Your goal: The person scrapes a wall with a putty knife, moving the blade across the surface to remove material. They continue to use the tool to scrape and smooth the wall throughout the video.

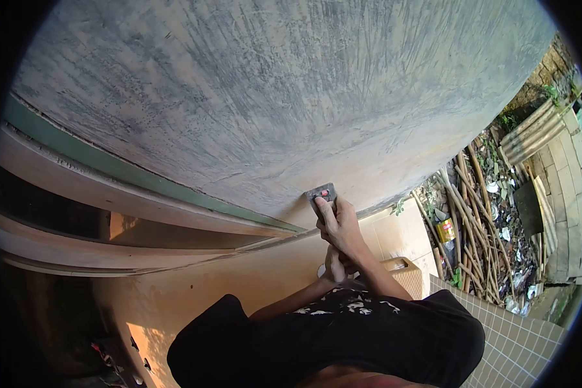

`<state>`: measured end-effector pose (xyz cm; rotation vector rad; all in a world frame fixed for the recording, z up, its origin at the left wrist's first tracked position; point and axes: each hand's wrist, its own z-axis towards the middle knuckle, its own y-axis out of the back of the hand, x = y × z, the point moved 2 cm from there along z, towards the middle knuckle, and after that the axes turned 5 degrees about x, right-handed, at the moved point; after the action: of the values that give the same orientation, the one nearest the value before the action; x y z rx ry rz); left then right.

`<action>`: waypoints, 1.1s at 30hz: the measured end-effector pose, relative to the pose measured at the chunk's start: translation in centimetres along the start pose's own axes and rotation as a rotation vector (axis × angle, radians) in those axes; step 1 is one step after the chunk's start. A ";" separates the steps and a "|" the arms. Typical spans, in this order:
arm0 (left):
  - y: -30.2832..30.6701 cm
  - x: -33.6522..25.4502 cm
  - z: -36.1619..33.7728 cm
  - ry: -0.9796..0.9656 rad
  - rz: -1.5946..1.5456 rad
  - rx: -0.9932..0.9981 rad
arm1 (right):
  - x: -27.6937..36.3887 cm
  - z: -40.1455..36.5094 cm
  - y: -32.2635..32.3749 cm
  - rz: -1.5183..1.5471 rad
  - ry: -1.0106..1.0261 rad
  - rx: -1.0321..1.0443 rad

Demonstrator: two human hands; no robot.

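Note:
My right hand (340, 223) grips a small dark block (320, 194) with a red mark on it, held against the lower part of the grey, streaked wall (265, 97). The thumb lies over the block's face. Just below and touching the right wrist is my left hand (335, 266); its fingers are partly hidden behind the right forearm, and what they hold, if anything, cannot be made out.
A green-edged frame (142, 178) runs along the wall's left side. Near my right arm stands a tan woven-patterned container (407, 278). Bamboo poles (475, 207), litter and a yellow packet (445, 231) lie at the right, beyond grey tiles (507, 333).

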<state>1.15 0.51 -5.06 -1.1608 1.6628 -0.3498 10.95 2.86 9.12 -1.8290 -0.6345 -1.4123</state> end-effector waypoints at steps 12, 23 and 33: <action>0.4 -1.0 0.8 -0.142 0.011 0.157 | -0.9 0.5 0.1 -0.251 0.090 -0.062; 2.8 -0.6 1.3 -0.136 0.234 0.218 | 2.3 0.1 -1.4 -0.207 0.069 0.006; 2.3 -1.4 -0.8 -0.120 -0.050 0.131 | -1.1 0.3 -2.0 -0.207 0.075 -0.027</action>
<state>-0.68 2.56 -5.51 -1.1054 1.4870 -0.4064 9.31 4.36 8.47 -1.7622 -0.7883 -1.6238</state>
